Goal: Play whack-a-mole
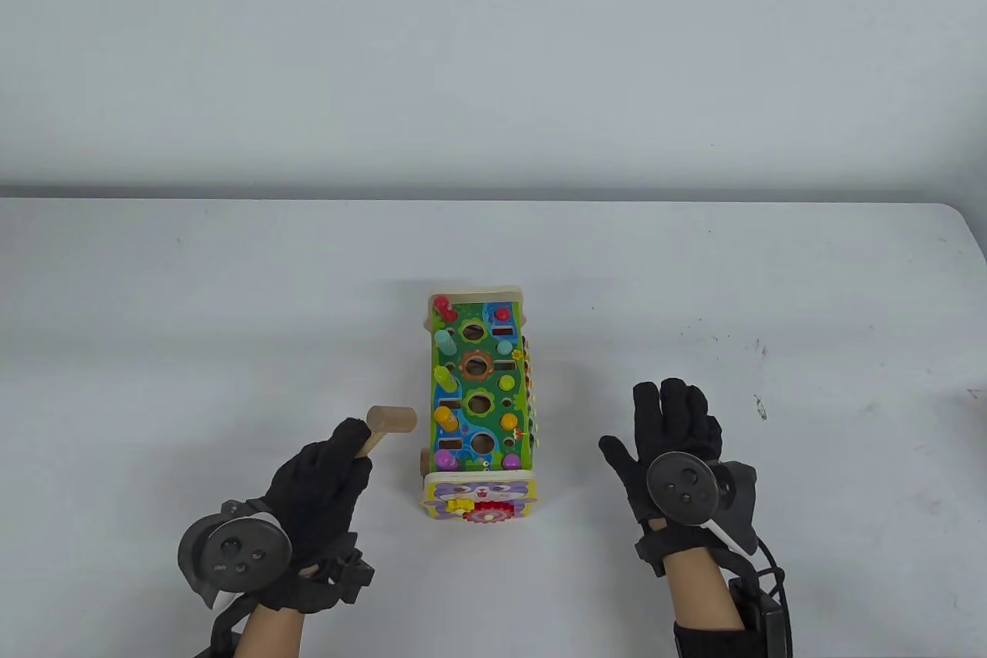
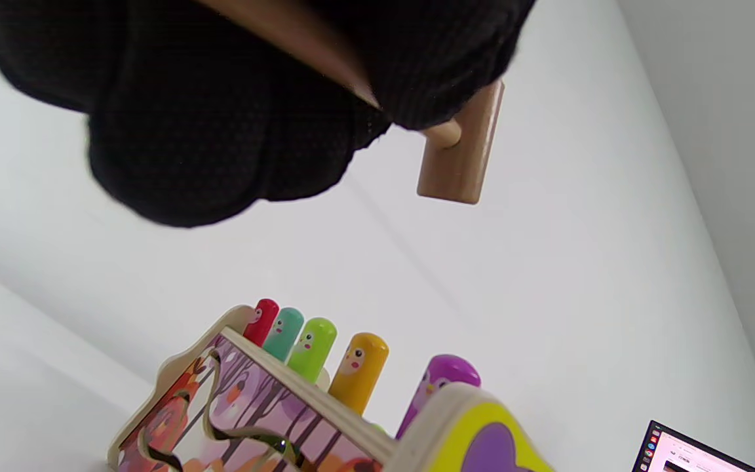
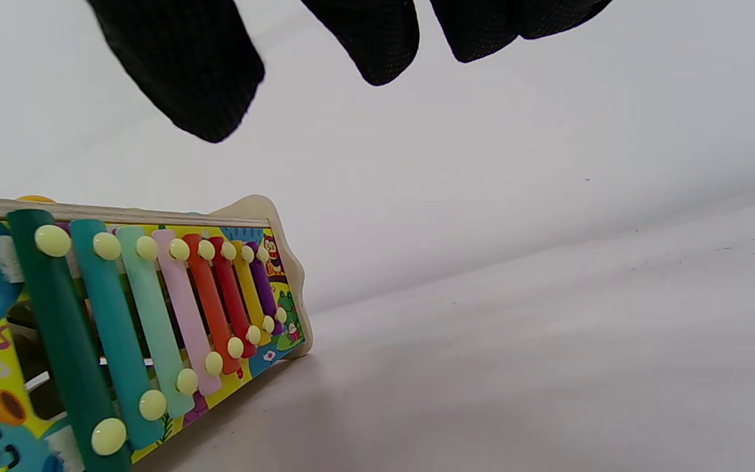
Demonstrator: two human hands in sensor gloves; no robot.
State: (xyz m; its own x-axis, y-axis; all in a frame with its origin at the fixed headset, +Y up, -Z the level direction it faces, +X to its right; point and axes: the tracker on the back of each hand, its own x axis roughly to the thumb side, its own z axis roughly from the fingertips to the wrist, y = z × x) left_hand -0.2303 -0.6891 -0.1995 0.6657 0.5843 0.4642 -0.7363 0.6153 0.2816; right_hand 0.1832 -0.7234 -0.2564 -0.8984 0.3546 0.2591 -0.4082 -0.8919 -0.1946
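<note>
The whack-a-mole toy box (image 1: 478, 403) stands mid-table, its green top holding a raised row of coloured pegs along its left edge; the pegs also show in the left wrist view (image 2: 358, 367). My left hand (image 1: 320, 488) grips the handle of a small wooden hammer (image 1: 389, 423), whose head (image 2: 461, 154) hovers just left of the box near the yellow peg (image 1: 446, 419). My right hand (image 1: 671, 442) lies flat and open on the table to the right of the box, holding nothing. The right wrist view shows the xylophone bars (image 3: 154, 314) on the box's right side.
The white table (image 1: 231, 303) extends on all sides of the toy, with its far edge against a pale wall and its rounded corner at right (image 1: 964, 226). A few small dark marks (image 1: 759, 380) dot the table right of the toy. A screen corner (image 2: 705, 452) shows in the left wrist view.
</note>
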